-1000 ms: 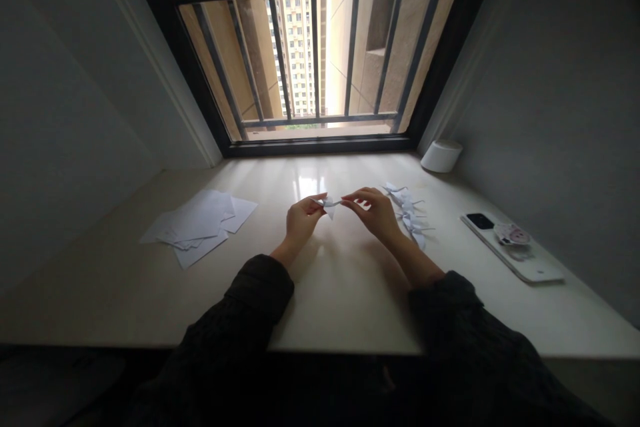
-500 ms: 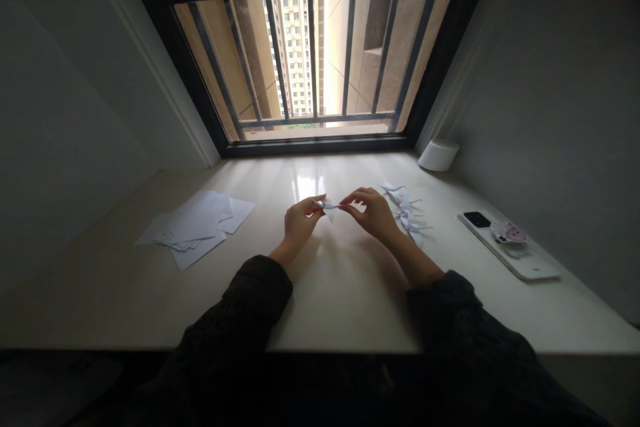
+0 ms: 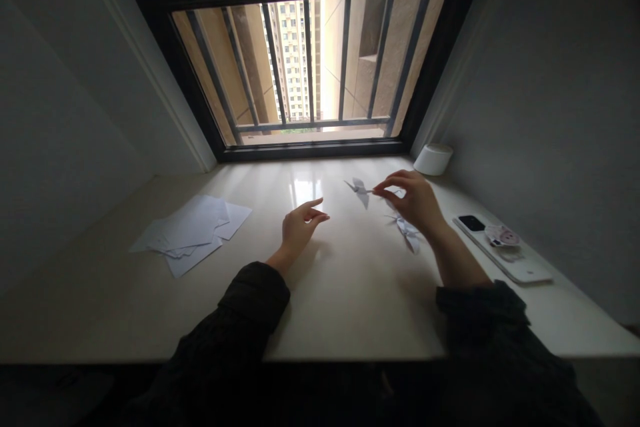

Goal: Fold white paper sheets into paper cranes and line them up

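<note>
A white folded paper crane (image 3: 359, 191) is pinched at one thin end by my right hand (image 3: 414, 199), raised above the right part of the sill. Below and partly behind that hand lie other paper cranes (image 3: 407, 235) in a row, some of them covered by it. My left hand (image 3: 301, 223) is over the middle of the sill with nothing in it, its thumb and forefinger apart. No paper touches the left hand.
A loose pile of white paper sheets (image 3: 193, 230) lies at the left. To the right are a white phone (image 3: 505, 250) with a round pink grip and a white cylinder (image 3: 433, 159) by the wall. A barred window (image 3: 310, 67) stands behind the pale sill (image 3: 345, 307).
My left hand has let go of the paper crane. My right hand has carried it up and to the right, over the row of cranes.
</note>
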Demonstrator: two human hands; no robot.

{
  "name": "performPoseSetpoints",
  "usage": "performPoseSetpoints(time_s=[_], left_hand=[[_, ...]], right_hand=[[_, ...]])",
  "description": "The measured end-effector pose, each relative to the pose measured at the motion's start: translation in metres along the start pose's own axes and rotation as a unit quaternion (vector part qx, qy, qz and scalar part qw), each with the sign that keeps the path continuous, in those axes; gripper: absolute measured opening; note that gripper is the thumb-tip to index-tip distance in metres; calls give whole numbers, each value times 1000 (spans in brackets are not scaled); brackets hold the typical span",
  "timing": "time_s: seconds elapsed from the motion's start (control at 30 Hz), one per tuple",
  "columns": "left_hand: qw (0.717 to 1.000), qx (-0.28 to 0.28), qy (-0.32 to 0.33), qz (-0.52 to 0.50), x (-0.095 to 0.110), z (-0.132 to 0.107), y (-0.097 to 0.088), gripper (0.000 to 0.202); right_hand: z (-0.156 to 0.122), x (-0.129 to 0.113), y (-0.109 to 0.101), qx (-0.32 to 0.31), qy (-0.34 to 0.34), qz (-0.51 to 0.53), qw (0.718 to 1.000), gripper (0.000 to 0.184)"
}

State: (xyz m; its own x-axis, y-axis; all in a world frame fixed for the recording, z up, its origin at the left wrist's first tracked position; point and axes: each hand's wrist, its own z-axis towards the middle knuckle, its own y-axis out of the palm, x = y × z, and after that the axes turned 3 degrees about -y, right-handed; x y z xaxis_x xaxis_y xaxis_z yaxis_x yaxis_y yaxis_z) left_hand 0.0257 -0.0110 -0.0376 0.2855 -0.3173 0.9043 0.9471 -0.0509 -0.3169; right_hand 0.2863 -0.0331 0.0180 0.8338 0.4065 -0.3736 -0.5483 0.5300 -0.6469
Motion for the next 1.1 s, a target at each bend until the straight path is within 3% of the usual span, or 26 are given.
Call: performPoseSetpoints(time_s=[0.13, 0.23, 0.33, 0.7, 1.1], left_hand=[[999, -8, 0, 41, 3, -1, 0, 35], [999, -13, 2, 53, 5, -1, -1, 33], [998, -14, 1, 53, 5, -1, -1, 33], [998, -19, 6, 54, 6, -2, 0, 31], [998, -30, 12, 52, 4, -2, 1, 32]], right_hand=[[6, 63, -18, -24, 22, -71, 997, 24], [6, 103, -16, -67, 50, -127, 988, 24], [6, 125, -6, -106, 59, -147, 982, 19], [4, 139, 16, -169, 52, -158, 971, 12], [3, 138, 16, -160, 53, -164, 972, 16]])
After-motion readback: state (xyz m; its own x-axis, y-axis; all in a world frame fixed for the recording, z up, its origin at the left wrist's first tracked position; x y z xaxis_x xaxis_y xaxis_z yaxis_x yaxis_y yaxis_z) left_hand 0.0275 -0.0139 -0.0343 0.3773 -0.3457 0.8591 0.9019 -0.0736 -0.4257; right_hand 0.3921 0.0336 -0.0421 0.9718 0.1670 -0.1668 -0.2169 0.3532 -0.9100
